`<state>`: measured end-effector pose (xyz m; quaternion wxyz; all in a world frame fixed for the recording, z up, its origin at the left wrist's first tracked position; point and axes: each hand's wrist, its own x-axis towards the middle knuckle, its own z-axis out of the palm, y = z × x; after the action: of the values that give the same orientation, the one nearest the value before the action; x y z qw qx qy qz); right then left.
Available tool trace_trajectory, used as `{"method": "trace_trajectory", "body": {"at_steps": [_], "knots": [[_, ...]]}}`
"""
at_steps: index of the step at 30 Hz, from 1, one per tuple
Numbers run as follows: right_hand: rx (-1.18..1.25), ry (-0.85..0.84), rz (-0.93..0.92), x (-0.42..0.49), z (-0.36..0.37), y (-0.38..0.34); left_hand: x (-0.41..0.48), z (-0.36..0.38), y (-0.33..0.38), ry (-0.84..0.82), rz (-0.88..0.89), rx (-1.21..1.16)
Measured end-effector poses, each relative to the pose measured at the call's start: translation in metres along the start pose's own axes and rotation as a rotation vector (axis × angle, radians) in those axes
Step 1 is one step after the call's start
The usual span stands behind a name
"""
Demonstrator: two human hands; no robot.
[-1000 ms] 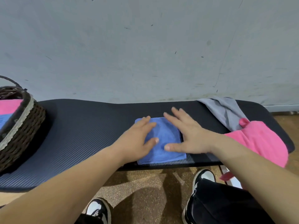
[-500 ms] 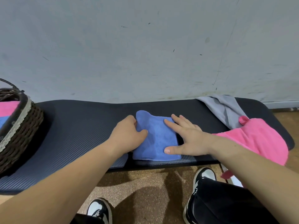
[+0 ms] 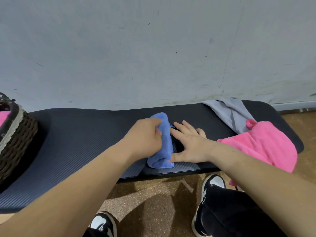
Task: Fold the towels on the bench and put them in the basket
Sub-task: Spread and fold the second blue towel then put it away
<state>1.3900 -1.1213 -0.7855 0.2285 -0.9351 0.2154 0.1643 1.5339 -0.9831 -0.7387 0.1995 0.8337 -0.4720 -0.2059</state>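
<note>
A second ago the blue towel (image 3: 163, 151) lay flat as a square under both our palms. Now we have drawn its left side up and over, and it stands as a narrow bundle on the bench (image 3: 77, 137). Our left hand (image 3: 145, 135) grips it, fingers (image 3: 156, 121) curled over its upper edge and clamped on the cloth. Our right hand (image 3: 189, 146) lies flat on the bench, fingers (image 3: 179, 132) straight and spread, holding nothing. The towel sits just left of them, between the two hands, and the right thumb tip touches its near right corner.

Its long axis runs from us towards the wall, and the layered end faces us. We judge this to be the last fold, so what remains for this towel is the carry to the basket (image 3: 18, 134), well left of our left fingers. A pink towel (image 3: 259, 144) and a grey towel (image 3: 229, 112) lie unfolded to the right of our right fingers.
</note>
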Motion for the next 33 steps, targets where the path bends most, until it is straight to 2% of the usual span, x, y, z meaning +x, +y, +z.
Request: {"method": "trace_trajectory", "body": {"at_steps": [3,8,13,15,18,21,23,25,29,33], "knots": [[0.057,0.0,-0.011,-0.004,-0.006,0.002,0.001,0.006,-0.006,-0.025,0.062,0.052],[0.236,-0.007,0.024,-0.007,-0.022,0.014,-0.009,0.022,-0.004,-0.044,0.133,0.276],[0.434,0.272,0.043,0.002,-0.026,0.015,-0.019,0.055,-0.009,-0.124,0.183,0.522],[0.465,0.284,0.019,0.008,-0.024,0.011,-0.019,0.059,-0.008,-0.132,0.187,0.535],[0.471,0.24,0.009,0.016,-0.02,0.006,-0.02,0.052,-0.001,-0.107,0.133,0.359],[0.46,0.293,0.031,0.024,-0.021,0.006,-0.018,0.042,-0.002,0.086,-0.086,0.176],[0.439,0.305,0.032,0.026,-0.021,0.007,-0.015,0.038,-0.005,0.041,-0.242,0.139],[0.441,0.298,0.023,0.026,-0.022,0.007,-0.013,0.037,-0.005,-0.054,-0.312,-0.03],[0.511,0.238,0.003,0.022,-0.026,0.014,-0.012,0.029,-0.001,-0.105,-0.315,-0.284],[0.763,0.09,-0.083,0.014,-0.028,0.01,-0.019,-0.003,-0.011,-0.134,-0.166,-0.37]]}}
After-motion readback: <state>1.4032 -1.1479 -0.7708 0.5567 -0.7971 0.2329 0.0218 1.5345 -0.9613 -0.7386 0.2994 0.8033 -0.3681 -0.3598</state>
